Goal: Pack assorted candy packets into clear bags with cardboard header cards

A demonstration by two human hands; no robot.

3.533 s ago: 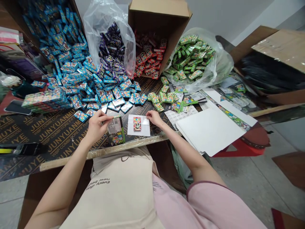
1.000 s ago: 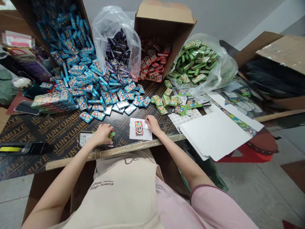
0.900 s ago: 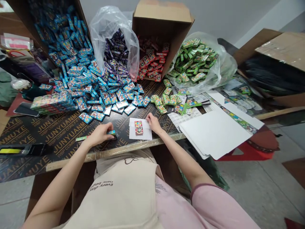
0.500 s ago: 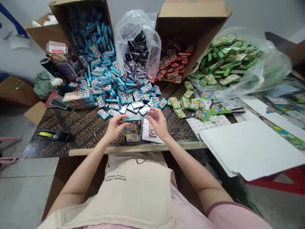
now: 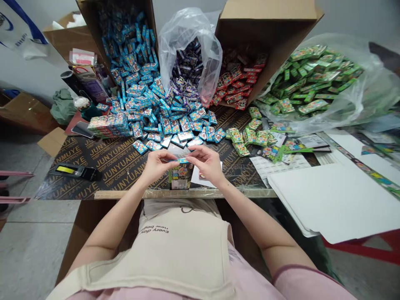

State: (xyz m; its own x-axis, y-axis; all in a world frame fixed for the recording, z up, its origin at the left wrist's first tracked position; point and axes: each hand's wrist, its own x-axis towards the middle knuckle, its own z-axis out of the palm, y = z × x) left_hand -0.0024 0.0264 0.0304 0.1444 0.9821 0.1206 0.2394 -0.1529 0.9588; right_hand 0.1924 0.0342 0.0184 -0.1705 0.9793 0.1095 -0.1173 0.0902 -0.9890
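While the left hand point(image 5: 158, 166) and right hand point(image 5: 206, 163) pinch close together at its top, a printed carton point(image 5: 181, 176) stands upright at the near edge of the black plywood table point(image 5: 118, 160), with a white sheet point(image 5: 206, 177) just to its right and loose blue packets point(image 5: 184, 123) heaped on the far side.

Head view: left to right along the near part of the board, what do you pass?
Black case with yellow strip → left hand → printed carton → right hand → printed sheet of small labels → white card sheets
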